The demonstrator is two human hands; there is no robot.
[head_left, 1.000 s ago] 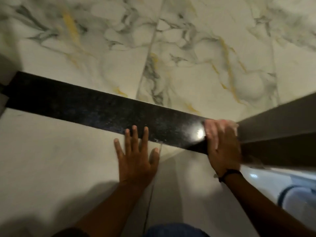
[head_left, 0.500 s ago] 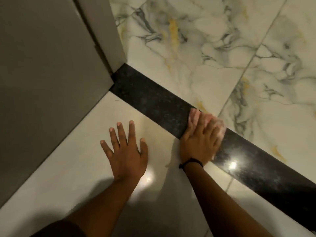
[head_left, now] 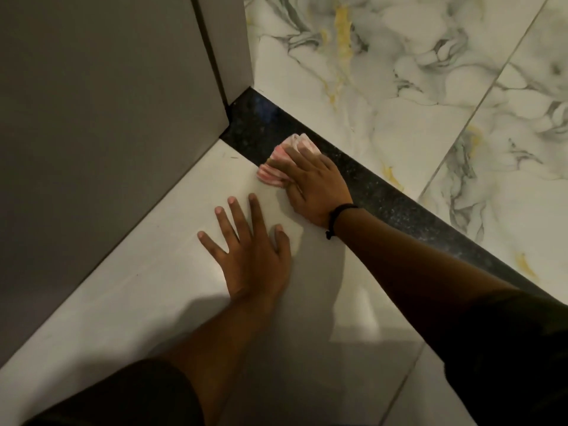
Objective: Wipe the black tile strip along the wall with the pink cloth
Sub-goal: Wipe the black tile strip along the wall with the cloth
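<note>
A black speckled tile strip (head_left: 396, 207) runs diagonally between the pale floor and the marbled wall. My right hand (head_left: 313, 182) presses a folded pink striped cloth (head_left: 282, 162) onto the strip's near edge, close to its left end. The cloth sticks out past my fingertips, partly over the pale floor tile. My left hand (head_left: 249, 253) lies flat on the floor with fingers spread, holding nothing, just below and left of the right hand.
A grey door or panel (head_left: 101, 142) stands at the left and meets the strip's end at a corner (head_left: 236, 118). White marbled wall tiles (head_left: 399, 87) with grey and yellow veins rise behind the strip. Pale floor tiles (head_left: 153, 302) lie under my arms.
My right hand has slid the cloth left along the strip, nearer the grey panel corner. The view has swung left too. My left hand stays flat on the floor.
</note>
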